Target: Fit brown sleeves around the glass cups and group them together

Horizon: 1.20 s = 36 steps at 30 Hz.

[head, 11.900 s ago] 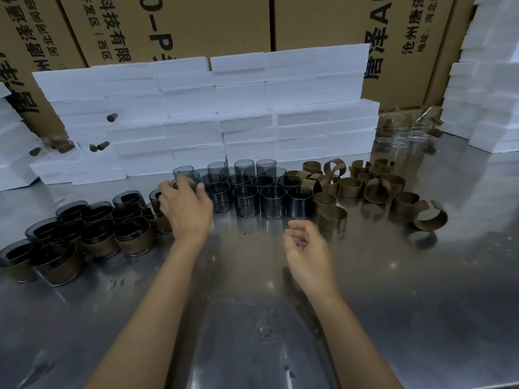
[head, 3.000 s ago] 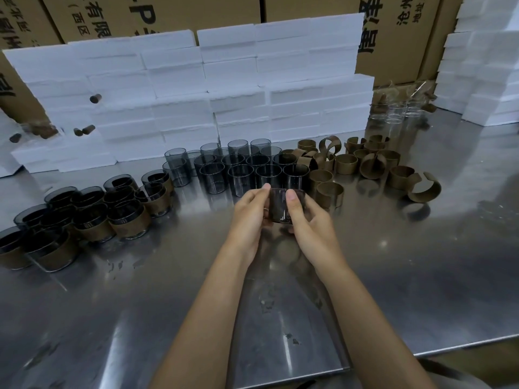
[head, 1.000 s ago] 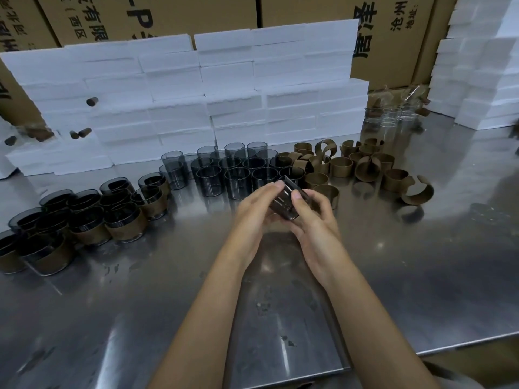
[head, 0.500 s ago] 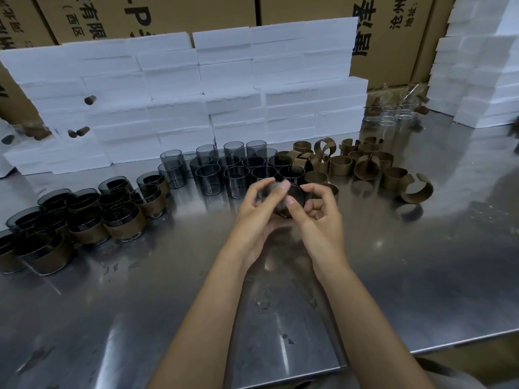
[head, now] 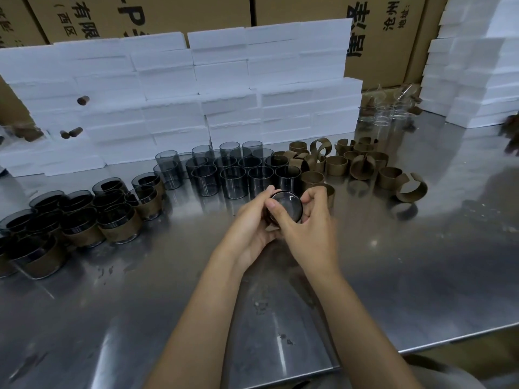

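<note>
Glass cup [head: 286,206] sits clamped in both hands' fingers [head: 273,204], base up; I'd slide the sleeve evenly, without tilting.

Steel table [head: 393,290] is taking up the whole foreground, showing smudges and glare. White foam blocks [head: 196,94] are sitting stacked like a wall along its far edge, second foam stack [head: 477,66] rising at far right. Cardboard cartons [head: 309,9] with black printed characters are standing behind the foam. Clear glasses [head: 389,116] are sitting between the two stacks.
</note>
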Tool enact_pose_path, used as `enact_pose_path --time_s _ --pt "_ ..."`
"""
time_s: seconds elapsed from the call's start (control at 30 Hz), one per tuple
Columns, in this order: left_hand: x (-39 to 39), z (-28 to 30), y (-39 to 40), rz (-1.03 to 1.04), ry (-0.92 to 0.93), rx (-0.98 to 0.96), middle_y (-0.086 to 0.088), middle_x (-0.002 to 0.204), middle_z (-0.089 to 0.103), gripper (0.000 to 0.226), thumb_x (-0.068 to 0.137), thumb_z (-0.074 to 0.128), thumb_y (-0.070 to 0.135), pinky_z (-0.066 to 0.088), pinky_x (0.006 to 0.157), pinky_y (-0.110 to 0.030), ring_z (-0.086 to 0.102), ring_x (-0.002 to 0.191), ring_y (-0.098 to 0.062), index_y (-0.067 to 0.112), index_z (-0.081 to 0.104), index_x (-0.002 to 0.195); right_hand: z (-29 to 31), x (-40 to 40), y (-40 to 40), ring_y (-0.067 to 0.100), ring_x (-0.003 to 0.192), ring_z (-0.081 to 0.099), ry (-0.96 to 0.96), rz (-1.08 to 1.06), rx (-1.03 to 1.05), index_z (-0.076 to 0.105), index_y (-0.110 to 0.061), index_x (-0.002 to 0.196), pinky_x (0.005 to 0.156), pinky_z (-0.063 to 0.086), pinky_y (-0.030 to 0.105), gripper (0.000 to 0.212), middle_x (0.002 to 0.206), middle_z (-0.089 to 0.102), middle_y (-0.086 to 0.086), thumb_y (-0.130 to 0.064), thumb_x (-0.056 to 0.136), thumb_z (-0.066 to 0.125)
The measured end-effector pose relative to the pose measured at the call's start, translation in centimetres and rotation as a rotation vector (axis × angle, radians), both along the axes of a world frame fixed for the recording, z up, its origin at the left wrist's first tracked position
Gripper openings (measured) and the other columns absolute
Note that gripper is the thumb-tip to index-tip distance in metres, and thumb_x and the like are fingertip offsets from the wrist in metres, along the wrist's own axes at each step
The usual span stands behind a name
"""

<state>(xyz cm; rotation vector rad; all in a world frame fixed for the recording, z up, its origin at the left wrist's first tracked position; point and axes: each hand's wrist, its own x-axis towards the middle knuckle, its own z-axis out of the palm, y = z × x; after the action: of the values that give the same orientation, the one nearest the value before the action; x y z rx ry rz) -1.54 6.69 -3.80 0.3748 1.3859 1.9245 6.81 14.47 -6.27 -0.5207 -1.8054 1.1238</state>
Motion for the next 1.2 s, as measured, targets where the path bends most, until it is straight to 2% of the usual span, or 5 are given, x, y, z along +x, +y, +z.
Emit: enact_pose_path --time_s 0.4,0.6,0.8,0.97,1.2 --pt "-0.5 0.0 -0.2 0.034 -0.241 0.025 -0.005 0.083 0.071 0.026 0.096 0.065 0.043 0.039 0.046 -0.021 0.061 0.063 -0.016 0.017 0.066 0.101 0.7 -0.3 3.8 0.023 0.086 0.059 -0.002 -0.197 -0.17 0.059 -0.018 0.1 0.081 0.05 0.042 0.006 0.078 0.059 -0.01 -0.015 0.102 0.055" --pt "-0.9 -0.2 0.0 0.157 -0.351 0.12 -0.002 0.064 0.07 0.027 0.098 0.064 0.043 0.04 0.046 -0.021 0.061 0.047 -0.012 0.016 0.067 0.098 1.9 -1.2 8.3 0.03 0.147 0.026 -0.633 -0.028 0.01 0.026 -0.026 0.16 0.119 0.026 0.043 0.085 0.16 0.04 0.003 -0.022 0.088 0.07" --pt "-1.3 -0.6 -0.1 0.232 -0.397 0.194 0.0 0.061 0.065 0.026 0.096 0.067 0.043 0.039 0.053 -0.024 0.058 0.049 -0.011 0.017 0.068 0.097 1.3 -1.2 8.1 0.029 0.135 0.037 -0.582 -0.062 0.084 0.039 -0.031 0.152 0.108 0.035 0.038 0.074 0.139 0.046 0.009 -0.027 0.086 0.072" --pt "-1.0 -0.3 0.0 0.221 -0.329 0.166 -0.002 0.077 0.072 0.023 0.097 0.066 0.043 0.04 0.051 -0.023 0.062 0.066 -0.015 0.02 0.068 0.096 2.7 -0.8 5.4 -0.002 0.082 0.06 -0.162 0.101 -0.364 0.069 -0.033 0.099 0.072 0.042 0.022 0.014 0.089 0.065 -0.025 -0.041 0.087 0.069" --pt "-0.1 -0.1 0.2 0.298 0.146 0.064 0.0 0.095 0.07 0.029 0.092 0.071 0.048 0.043 0.062 -0.026 0.063 0.079 -0.014 0.025 0.072 0.109 2.5 -1.5 1.0 -0.007 0.053 0.058 -0.046 0.206 -0.375 0.076 -0.028 0.08 0.052 0.039 0.008 0.035 0.06 0.066 -0.02 -0.06 0.092 0.065"
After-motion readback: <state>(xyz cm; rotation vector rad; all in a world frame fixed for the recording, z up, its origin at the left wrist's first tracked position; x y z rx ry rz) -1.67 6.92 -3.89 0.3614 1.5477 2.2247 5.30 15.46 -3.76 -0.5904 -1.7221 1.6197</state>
